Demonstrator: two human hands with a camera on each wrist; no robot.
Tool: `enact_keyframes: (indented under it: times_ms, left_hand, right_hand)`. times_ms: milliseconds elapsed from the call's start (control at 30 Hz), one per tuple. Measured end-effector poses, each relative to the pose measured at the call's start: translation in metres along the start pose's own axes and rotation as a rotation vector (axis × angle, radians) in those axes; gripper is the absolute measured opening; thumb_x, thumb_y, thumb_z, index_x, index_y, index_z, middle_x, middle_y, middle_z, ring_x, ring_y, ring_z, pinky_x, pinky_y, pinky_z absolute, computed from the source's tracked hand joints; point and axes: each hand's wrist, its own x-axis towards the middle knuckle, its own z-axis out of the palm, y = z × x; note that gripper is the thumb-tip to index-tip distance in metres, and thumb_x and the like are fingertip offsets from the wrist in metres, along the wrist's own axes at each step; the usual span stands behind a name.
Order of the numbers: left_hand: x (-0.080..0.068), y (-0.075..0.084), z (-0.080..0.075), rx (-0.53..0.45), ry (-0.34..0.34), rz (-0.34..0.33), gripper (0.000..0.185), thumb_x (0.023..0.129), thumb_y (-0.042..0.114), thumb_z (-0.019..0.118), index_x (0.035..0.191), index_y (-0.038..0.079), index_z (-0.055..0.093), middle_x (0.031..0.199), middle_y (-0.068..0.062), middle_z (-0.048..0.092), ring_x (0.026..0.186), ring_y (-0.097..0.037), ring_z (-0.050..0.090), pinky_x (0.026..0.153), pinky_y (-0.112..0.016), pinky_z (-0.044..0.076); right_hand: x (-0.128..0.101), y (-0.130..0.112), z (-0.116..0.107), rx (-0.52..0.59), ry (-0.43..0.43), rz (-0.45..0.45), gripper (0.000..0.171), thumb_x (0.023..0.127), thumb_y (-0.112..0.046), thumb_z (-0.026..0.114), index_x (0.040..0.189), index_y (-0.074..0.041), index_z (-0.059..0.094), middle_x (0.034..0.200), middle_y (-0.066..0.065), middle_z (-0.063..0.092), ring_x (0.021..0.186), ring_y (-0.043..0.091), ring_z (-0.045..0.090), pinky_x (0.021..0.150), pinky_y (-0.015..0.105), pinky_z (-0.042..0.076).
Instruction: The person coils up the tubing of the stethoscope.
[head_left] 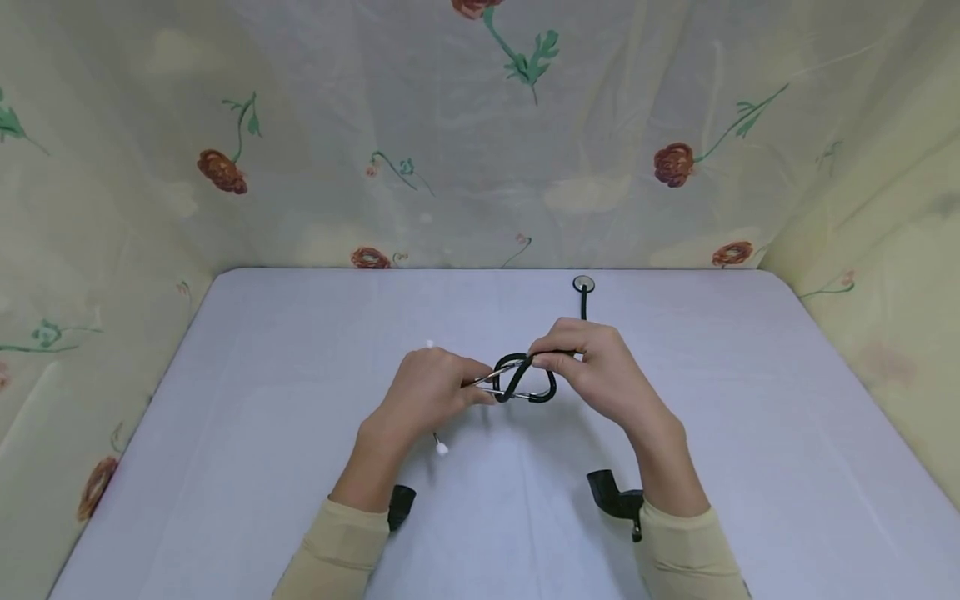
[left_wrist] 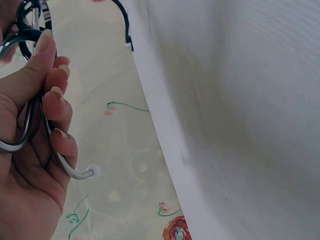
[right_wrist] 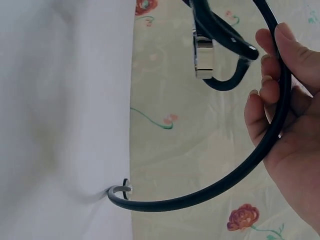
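Stethoscope [head_left: 525, 379]: mid-table, bare cloth all round
Left hand [head_left: 427, 392]: grips metal tubes
Right hand [head_left: 592, 367]: curled round tubing
Chest piece [head_left: 583, 285]: far edge; wrist views hide it

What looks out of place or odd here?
Nothing looks damaged or spilled. The stethoscope tubing is looped over itself between the left hand and right hand, while its chest piece lies on the table.

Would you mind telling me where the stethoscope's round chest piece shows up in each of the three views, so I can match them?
Head view: the chest piece lies on the white table near its far edge, beyond the right hand.
Left wrist view: not in it.
Right wrist view: lower middle, at the table's edge, at the end of the dark tube.
Shared landmark: the flowered cloth.
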Motion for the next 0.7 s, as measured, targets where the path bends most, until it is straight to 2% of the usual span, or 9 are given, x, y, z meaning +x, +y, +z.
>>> enact_keyframes:
  times_ms: [233,433,700]
  left_hand:
    - [-0.001,0.001,-0.003,-0.019,0.000,0.066,0.013,0.078,0.043,0.079,0.087,0.034,0.076,0.065,0.021,0.066,0.055,0.001,0.045,0.053,-0.020,0.034]
    - [-0.001,0.001,-0.004,-0.029,-0.023,0.082,0.013,0.078,0.041,0.080,0.089,0.033,0.077,0.070,0.021,0.070,0.056,0.003,0.048,0.054,-0.020,0.038]
    - [-0.001,0.005,-0.004,-0.035,-0.036,0.104,0.011,0.078,0.042,0.080,0.087,0.035,0.077,0.067,0.023,0.066,0.055,0.003,0.047,0.054,-0.019,0.036]
  right_hand:
    - [0.002,0.005,0.004,0.004,0.032,0.019,0.007,0.086,-0.010,0.075,0.091,-0.012,0.079,0.086,0.000,0.067,0.080,0.012,0.056,0.069,0.022,0.044]
    - [0.004,0.011,0.006,0.007,0.036,0.030,0.006,0.087,-0.011,0.075,0.090,-0.013,0.079,0.084,-0.002,0.066,0.081,0.010,0.055,0.069,0.022,0.045]
    - [0.004,0.019,0.006,0.035,0.012,0.045,0.008,0.088,-0.013,0.073,0.094,-0.010,0.079,0.086,0.000,0.066,0.079,0.010,0.055,0.070,0.023,0.045]
